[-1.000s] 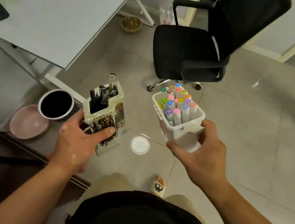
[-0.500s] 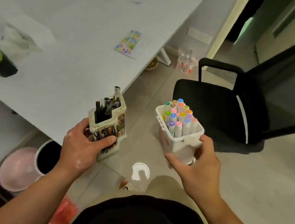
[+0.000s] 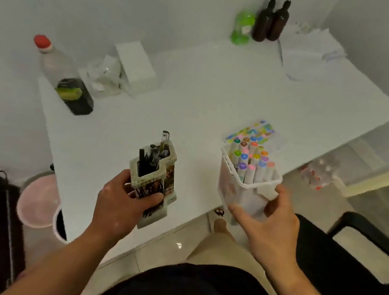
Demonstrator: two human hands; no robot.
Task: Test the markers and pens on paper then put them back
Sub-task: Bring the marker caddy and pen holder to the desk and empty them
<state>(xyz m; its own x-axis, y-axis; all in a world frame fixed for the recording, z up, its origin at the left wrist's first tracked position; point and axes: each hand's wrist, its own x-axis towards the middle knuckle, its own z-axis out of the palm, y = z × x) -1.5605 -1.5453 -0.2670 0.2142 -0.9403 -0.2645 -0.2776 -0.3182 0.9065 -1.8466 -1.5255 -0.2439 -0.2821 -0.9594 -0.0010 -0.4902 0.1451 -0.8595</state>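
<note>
My left hand (image 3: 119,205) grips a patterned pen holder (image 3: 157,179) full of dark pens (image 3: 152,157), held above the near edge of the white table (image 3: 222,95). My right hand (image 3: 270,227) grips a white plastic caddy (image 3: 239,193) packed with several markers (image 3: 250,159) with coloured caps, held over the table's front edge. A colourful swatch sheet (image 3: 255,130) lies on the table just behind the caddy. A stack of white paper (image 3: 310,50) lies at the table's far right corner.
A red-capped bottle (image 3: 63,76), a clear bag and a white box (image 3: 135,65) stand at the table's left. A green bottle (image 3: 243,28) and two dark bottles (image 3: 271,18) stand at the back. A black chair (image 3: 349,263) is at my right, bins (image 3: 37,201) at the left below.
The view has swung from the floor and chair up to the table. Both hands, each holding its container, now hover over the table's near edge.
</note>
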